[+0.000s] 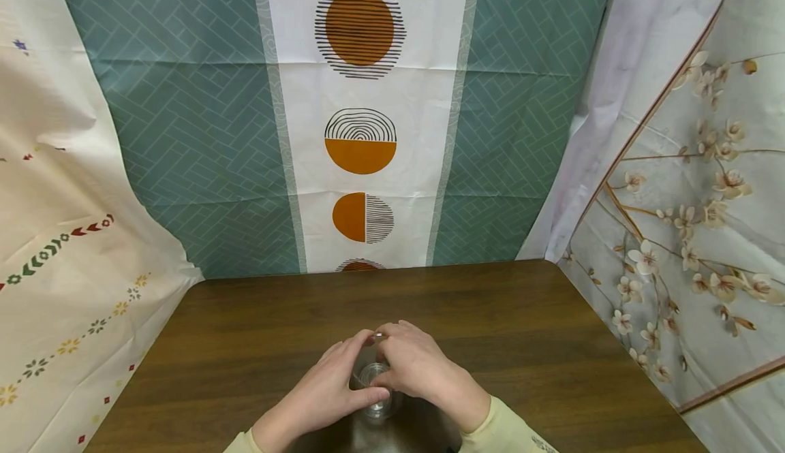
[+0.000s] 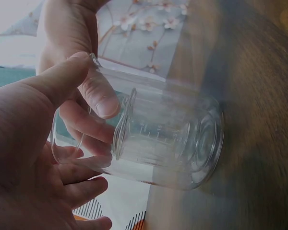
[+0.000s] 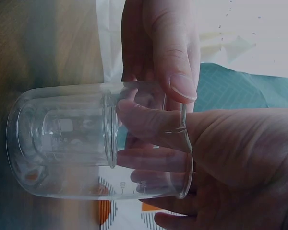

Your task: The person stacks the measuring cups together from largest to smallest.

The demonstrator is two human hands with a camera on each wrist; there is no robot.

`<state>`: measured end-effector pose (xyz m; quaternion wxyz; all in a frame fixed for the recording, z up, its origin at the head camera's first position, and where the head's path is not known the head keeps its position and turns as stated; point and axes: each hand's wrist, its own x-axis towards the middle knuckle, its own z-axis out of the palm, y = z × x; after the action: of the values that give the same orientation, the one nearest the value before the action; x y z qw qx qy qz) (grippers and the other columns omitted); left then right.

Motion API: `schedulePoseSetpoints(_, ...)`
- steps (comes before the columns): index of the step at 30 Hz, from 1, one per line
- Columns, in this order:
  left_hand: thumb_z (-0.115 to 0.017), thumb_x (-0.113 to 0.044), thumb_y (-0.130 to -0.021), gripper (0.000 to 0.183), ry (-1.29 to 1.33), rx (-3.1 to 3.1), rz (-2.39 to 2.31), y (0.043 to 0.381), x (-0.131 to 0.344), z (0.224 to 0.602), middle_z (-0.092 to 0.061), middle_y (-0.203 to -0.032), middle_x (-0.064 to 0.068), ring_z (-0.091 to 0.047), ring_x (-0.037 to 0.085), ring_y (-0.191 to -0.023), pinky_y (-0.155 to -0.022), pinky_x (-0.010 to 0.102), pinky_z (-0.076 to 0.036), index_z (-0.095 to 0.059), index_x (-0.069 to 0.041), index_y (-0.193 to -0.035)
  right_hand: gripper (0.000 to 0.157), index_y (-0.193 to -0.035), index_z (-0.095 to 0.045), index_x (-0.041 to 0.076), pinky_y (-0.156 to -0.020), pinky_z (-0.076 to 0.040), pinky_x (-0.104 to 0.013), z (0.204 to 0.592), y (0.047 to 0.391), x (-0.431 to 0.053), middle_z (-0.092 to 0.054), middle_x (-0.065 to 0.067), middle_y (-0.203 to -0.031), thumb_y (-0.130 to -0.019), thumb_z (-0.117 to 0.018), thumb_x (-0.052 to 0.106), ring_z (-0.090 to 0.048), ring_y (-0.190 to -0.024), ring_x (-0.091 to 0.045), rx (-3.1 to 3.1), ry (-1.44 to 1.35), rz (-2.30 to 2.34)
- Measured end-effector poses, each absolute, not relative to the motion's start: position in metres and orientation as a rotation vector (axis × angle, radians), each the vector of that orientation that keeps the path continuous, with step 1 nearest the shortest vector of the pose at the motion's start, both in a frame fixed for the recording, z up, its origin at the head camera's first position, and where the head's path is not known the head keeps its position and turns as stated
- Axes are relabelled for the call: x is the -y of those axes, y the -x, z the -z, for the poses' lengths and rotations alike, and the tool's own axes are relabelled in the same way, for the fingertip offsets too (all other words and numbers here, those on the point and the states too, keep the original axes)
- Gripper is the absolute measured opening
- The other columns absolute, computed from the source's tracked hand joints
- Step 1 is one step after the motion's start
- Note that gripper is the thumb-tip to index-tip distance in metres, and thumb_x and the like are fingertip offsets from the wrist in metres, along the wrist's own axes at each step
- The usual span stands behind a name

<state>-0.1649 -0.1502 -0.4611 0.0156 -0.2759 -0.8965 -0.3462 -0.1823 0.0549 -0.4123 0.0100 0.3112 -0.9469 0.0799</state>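
A large clear glass beaker stands upright on the wooden table. Nested in it is a smaller glass beaker, its rim well below the large one's; a still smaller glass shape seems to sit inside that. My left hand holds the large beaker by its upper wall, thumb on the rim in the right wrist view. My right hand reaches over the rim, thumb and fingers spread down inside. Those fingertips end about the smaller beaker's rim, with the thumb slightly apart from it; any finger contact there is unclear.
The brown wooden table extends around both hands. Behind it hangs a green and white patterned cloth. A cream cloth drapes along the left side and a flowered one along the right.
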Motion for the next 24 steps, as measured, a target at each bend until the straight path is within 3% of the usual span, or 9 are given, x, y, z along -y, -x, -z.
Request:
schedulePoseSetpoints(15,-0.084,-0.061,-0.094,0.085,0.818,2.814,1.109,0.1618,0.1535,0.4597,-0.06,-0.156,0.003,-0.053,0.037,-0.144,-0.111,0.065,-0.047,-0.048,-0.018,-0.158,0.028,-0.085,-0.081,0.02,-0.126,-0.039,-0.046,0.4141,0.182,-0.0563,-0.072,-0.001,-0.138,-0.083,-0.098,0.041,-0.061,-0.139,-0.019,2.9,-0.988,-0.339)
schedulePoseSetpoints(24,-0.083,-0.063,-0.094,0.099,0.801,2.832,1.094,0.16,0.1556,0.4596,-0.053,-0.164,0.007,-0.045,0.043,-0.153,-0.119,0.07,-0.038,-0.042,-0.007,-0.166,0.035,-0.105,-0.086,0.014,-0.127,-0.038,-0.043,0.4146,0.1785,-0.0588,-0.071,-0.004,-0.143,-0.089,-0.093,0.044,-0.059,-0.143,-0.02,2.886,-0.974,-0.359)
